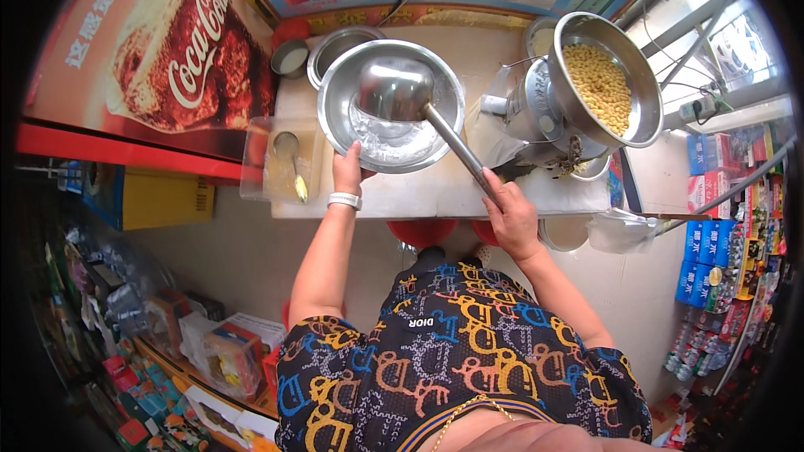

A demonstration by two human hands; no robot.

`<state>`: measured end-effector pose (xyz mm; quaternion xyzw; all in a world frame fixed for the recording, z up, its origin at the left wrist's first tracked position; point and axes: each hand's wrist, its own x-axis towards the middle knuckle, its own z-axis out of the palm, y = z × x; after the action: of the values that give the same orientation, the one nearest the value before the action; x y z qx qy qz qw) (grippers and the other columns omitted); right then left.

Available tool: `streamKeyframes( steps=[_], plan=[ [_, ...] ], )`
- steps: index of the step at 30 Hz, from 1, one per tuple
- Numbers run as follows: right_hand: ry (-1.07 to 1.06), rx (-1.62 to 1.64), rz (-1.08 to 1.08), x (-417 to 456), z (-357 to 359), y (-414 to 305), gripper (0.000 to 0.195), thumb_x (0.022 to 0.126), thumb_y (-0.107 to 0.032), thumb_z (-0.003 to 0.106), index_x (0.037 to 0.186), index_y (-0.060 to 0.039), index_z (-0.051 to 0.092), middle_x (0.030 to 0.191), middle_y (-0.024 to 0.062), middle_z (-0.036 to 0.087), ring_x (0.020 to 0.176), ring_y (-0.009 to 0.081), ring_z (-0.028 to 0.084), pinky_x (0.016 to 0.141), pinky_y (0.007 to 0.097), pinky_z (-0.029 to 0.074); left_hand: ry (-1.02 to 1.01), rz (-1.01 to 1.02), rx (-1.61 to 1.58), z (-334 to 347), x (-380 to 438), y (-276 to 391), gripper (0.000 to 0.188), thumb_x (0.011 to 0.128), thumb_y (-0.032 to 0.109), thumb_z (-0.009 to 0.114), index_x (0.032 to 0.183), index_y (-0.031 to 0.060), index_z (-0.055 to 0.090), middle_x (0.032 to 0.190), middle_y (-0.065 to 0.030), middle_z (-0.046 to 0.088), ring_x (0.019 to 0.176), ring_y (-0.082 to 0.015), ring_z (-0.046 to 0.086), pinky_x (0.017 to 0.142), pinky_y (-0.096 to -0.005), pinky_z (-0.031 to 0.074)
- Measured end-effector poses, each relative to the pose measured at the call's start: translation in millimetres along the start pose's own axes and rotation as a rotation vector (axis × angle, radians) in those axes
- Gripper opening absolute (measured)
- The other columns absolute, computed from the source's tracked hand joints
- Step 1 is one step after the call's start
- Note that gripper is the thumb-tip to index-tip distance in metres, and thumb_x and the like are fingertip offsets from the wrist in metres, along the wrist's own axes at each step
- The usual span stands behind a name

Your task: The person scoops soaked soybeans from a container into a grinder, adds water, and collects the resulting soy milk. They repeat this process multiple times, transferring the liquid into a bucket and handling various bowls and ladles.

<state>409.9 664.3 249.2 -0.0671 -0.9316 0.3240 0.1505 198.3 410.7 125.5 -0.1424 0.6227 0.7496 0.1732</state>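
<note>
My left hand [349, 169] grips the near-left rim of a wide stainless steel bowl [328, 110], thumb on the rim and fingers beneath. In my right hand [512, 216] is the grey handle of a large metal ladle [396, 85]. The ladle's rounded head is over the bowl's inside, its outer side facing up. A thin whitish wetness coats the bowl's lower inner wall; what lies under the ladle is hidden. To the right, a grinding machine [537, 100] carries a metal hopper [647, 97] holding soaked yellow soybeans [597, 85].
A clear plastic tray [260, 182] with a slotted spoon [287, 147] stands left on the white table [402, 198]. Behind the bowl are another steel bowl [333, 44] and a small metal pot [289, 58]. A red cooler [125, 144] borders the left; red basins [421, 233] sit below.
</note>
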Motion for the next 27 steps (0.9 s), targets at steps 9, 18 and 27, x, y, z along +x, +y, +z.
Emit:
streamKeyframes(
  steps=[9,18,27],
  plan=[
    [0.493,0.638,0.059,10.2,-133.2,-35.3,0.055,0.094,0.003,0.058,0.145,-0.0010,0.040,0.115,0.0045,0.058,0.095,0.0093,0.050,0.083,0.0215,0.041,-0.207,0.172,0.195,66.1,-25.0,212.5,0.030,0.095,0.023,0.053,0.111,-0.0009,0.059,0.087,-0.0084,0.069,0.062,-0.0171,0.067,0.052,-0.0287,0.058],
    [0.780,0.742,0.203,-42.6,-208.7,-6.3,0.051,0.098,-0.006,0.054,0.146,-0.0049,0.039,0.077,-0.0067,0.046,0.056,0.0002,0.033,0.047,0.0169,0.026,-0.373,0.355,0.591,191.3,-32.0,357.0,0.025,0.093,0.028,0.056,0.098,0.0041,0.062,0.077,-0.0054,0.066,0.058,-0.0121,0.064,0.053,-0.0267,0.058],
    [0.873,0.688,0.356,-113.3,-224.6,18.9,0.050,0.098,-0.006,0.052,0.146,-0.0070,0.040,0.076,-0.0054,0.047,0.055,-0.0005,0.035,0.046,0.0159,0.029,-0.429,0.406,0.957,308.5,-96.3,379.3,0.045,0.091,0.031,0.062,0.126,0.0042,0.055,0.115,-0.0108,0.059,0.089,-0.0198,0.063,0.079,-0.0325,0.056]
  ],
)
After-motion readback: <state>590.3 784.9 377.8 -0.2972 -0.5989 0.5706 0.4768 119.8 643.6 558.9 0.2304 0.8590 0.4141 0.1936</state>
